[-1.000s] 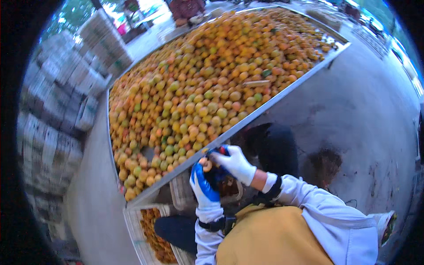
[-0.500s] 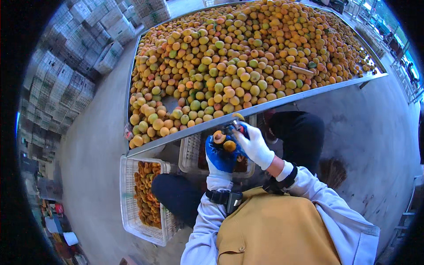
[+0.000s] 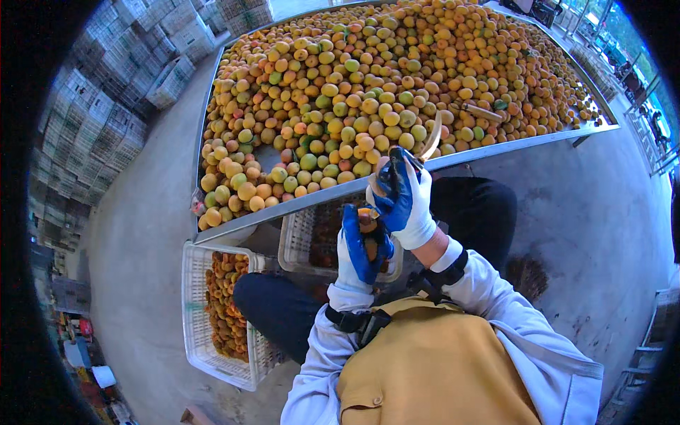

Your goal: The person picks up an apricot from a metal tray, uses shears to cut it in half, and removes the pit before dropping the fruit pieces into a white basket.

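Note:
My left hand [image 3: 363, 244], in a white glove with blue coating, is closed round a cut apricot [image 3: 366, 219]; part of another piece shows between its fingers. Just above it, to the right, my right hand [image 3: 407, 195] wears a matching glove. It grips a knife whose curved blade [image 3: 432, 138] points up and away over the tray's edge. The knife's handle is hidden in the fist. Something brownish, perhaps an apricot piece [image 3: 383, 177], sits at the fingers of that hand. The two hands are close together, over a crate below.
A metal-rimmed table [image 3: 453, 157] heaped with whole apricots [image 3: 340, 106] spans the far side. At left stands a white crate [image 3: 195, 312] of halved apricots [image 3: 228, 304]. Another crate [image 3: 289, 244] is under the table's edge. Stacked crates [image 3: 92, 127] line the left. A light-coloured stick [image 3: 484, 112] lies on the fruit.
My right hand has lifted slightly and turned, so the knife's curved blade now points up. My left fingers have closed over the apricot pieces that lay exposed. The view has shifted a little.

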Available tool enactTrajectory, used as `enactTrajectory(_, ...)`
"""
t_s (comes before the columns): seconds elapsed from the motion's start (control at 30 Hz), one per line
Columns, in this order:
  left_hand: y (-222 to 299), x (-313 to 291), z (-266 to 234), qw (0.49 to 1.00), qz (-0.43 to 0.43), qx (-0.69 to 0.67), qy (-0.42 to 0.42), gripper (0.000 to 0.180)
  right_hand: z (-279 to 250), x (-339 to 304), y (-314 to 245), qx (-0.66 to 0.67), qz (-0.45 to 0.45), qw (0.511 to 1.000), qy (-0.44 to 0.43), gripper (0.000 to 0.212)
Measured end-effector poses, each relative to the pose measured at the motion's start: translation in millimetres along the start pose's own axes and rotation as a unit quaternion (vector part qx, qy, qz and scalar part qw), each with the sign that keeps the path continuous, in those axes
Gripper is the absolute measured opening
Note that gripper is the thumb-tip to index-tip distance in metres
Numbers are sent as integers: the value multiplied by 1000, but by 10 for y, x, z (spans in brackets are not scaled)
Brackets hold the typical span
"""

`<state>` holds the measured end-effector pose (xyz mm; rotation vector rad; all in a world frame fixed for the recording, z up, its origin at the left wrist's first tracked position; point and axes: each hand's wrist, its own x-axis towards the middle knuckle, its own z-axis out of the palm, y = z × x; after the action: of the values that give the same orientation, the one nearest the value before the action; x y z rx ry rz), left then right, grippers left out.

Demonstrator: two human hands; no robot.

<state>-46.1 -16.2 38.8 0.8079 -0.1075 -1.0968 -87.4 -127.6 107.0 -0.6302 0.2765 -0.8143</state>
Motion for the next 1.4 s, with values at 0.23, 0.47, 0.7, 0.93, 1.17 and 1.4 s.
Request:
enactTrajectory(0.23,-12,-19,66,998,48,25,19,40,-132,-22,79,-132,-105,984,-52,18)
enactTrajectory(0.47,-382,179,-176,890,327,303,97,36,-300,-154,405,-322,-227,919,-34,22)
enactTrajectory(0.7,-273,68,36,968,195,128,92,33,-230,62,169,107,-11,992,-71,30)
enactTrajectory(0.93,-205,10,203,980,180,53,71,31,-299,145,37,210,134,967,-46,43)
enactTrajectory(1.17,-190,37,143,985,162,63,17,32,-345,179,29,211,163,961,-69,42)
enactTrajectory(1.4,-105,43,171,997,67,-20,16,27,-377,106,8,189,174,965,-44,41)
